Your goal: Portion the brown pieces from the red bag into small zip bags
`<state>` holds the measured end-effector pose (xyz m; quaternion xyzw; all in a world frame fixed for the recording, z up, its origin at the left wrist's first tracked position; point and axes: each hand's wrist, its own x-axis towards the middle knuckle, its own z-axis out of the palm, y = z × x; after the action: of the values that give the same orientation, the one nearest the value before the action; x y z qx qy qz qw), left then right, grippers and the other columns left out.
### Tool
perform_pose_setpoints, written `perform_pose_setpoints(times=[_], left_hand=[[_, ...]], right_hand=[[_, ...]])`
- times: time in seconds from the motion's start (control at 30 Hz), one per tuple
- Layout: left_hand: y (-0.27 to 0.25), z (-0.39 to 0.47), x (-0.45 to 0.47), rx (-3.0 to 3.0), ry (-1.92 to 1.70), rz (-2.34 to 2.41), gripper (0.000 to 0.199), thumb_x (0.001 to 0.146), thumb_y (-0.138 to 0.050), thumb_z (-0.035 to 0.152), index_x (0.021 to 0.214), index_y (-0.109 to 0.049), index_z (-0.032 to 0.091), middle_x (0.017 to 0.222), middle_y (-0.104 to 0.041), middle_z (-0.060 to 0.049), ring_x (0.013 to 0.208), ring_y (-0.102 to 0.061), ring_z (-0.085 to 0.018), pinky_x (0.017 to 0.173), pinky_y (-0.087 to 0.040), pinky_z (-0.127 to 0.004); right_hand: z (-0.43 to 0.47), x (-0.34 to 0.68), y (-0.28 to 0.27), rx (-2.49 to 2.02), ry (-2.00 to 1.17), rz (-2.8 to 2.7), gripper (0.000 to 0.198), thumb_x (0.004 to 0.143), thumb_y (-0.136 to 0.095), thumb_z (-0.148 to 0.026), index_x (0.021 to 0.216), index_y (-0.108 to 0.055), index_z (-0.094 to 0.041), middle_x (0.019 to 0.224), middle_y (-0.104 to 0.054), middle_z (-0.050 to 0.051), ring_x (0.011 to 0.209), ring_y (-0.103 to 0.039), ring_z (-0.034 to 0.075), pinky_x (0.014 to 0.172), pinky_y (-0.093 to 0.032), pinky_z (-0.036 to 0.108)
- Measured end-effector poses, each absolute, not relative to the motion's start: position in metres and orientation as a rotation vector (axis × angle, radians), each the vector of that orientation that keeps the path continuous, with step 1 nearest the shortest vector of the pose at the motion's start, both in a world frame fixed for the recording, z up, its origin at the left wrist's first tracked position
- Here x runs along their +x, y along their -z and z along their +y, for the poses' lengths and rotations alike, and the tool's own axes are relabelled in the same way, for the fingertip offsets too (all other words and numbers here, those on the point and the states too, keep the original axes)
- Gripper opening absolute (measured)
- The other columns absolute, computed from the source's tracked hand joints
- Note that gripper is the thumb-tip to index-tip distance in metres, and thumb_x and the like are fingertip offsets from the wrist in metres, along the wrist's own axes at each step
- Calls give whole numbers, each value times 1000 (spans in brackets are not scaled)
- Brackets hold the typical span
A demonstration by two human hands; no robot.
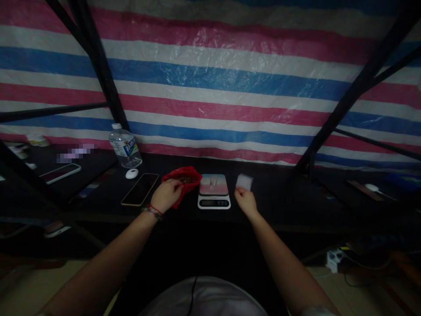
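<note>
My left hand (166, 194) is at the mouth of a red bag (187, 172), its curled fingers over small brown bits (187, 179) inside; what they pinch, if anything, is hidden. A white digital kitchen scale (214, 202) lies between my hands, one or two small pale pieces (213, 181) on its pinkish platform. To the right of the scale, my right hand (245, 200) is closed on the lower edge of a small whitish, translucent packet (244, 181). The packet stands up above the fingers.
Left of the bag lie a phone (140, 189) and a white rounded object (132, 174), with a clear plastic bottle (125, 147) behind. Dark metal bars (104, 83) slant up at both sides. A striped plastic sheet (210, 105) hangs behind the black table (276, 210).
</note>
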<state>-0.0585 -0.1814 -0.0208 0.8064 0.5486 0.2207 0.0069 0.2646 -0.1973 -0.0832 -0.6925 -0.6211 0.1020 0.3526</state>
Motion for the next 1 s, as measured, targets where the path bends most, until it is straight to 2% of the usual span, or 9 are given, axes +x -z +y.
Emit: perform_pose_setpoints(times=[0.1, 0.2, 0.33, 0.47, 0.53, 0.63, 0.73, 0.83, 1.0], left_hand=[[24, -186, -52, 2476, -752, 1720, 33, 89, -37, 33, 90, -66, 18, 96, -68, -9, 88, -61, -21, 78, -44, -30], [30, -196, -38, 2530, -642, 1546, 31, 87, -41, 36, 83, -68, 20, 92, -68, -7, 85, -61, -20, 74, -44, -29], [28, -196, -35, 2402, -725, 1535, 41, 88, -37, 45, 81, -68, 18, 86, -68, -6, 80, -61, -19, 72, -44, -28], [16, -185, -45, 2423, -627, 1537, 47, 87, -36, 51, 72, -66, 18, 80, -68, -6, 74, -61, -18, 69, -44, -28], [9, -176, -48, 2483, -635, 1570, 44, 88, -36, 47, 78, -67, 18, 86, -68, -7, 82, -61, -20, 75, -45, -29], [8, -161, -46, 2540, -605, 1741, 38, 84, -43, 45, 99, -65, 18, 105, -65, -10, 99, -58, -23, 88, -42, -33], [19, -146, -39, 2462, -418, 1947, 56, 78, -45, 59, 114, -58, 17, 114, -59, -15, 104, -55, -31, 87, -42, -40], [34, -133, -34, 2388, -260, 1997, 70, 74, -39, 72, 117, -55, 19, 117, -56, -18, 106, -54, -36, 85, -42, -45], [43, -110, -44, 2537, -307, 1875, 65, 80, -34, 67, 109, -58, 15, 109, -60, -18, 100, -57, -32, 85, -41, -41]], right_hand=[[-196, 265, 84, -1785, -254, -1624, 36, 82, -40, -36, 54, -55, -18, 50, -52, 0, 50, -50, 12, 49, -26, 22], [-196, 265, 84, -1791, -260, -1626, 36, 82, -41, -37, 55, -56, -18, 50, -52, 0, 49, -50, 12, 48, -25, 23], [-196, 265, 84, -1797, -259, -1647, 35, 82, -41, -36, 57, -57, -18, 50, -52, 0, 50, -50, 12, 49, -26, 22], [-196, 265, 85, -1813, -242, -1666, 35, 82, -41, -36, 57, -56, -18, 52, -53, 0, 51, -49, 12, 49, -26, 22], [-195, 265, 85, -1816, -239, -1672, 35, 82, -41, -36, 56, -56, -18, 52, -53, 0, 51, -49, 11, 49, -26, 22], [-196, 265, 85, -1816, -243, -1670, 36, 83, -41, -37, 56, -56, -18, 52, -53, 0, 50, -48, 11, 49, -26, 22], [-196, 265, 85, -1826, -240, -1660, 37, 83, -41, -38, 56, -57, -18, 52, -54, 0, 50, -47, 11, 49, -25, 22], [-196, 264, 84, -1838, -240, -1656, 37, 82, -41, -38, 55, -56, -18, 50, -52, 0, 49, -47, 11, 48, -24, 23], [-196, 265, 85, -1814, -262, -1650, 38, 82, -41, -38, 52, -52, -18, 47, -48, -2, 47, -45, 11, 47, -24, 23]])
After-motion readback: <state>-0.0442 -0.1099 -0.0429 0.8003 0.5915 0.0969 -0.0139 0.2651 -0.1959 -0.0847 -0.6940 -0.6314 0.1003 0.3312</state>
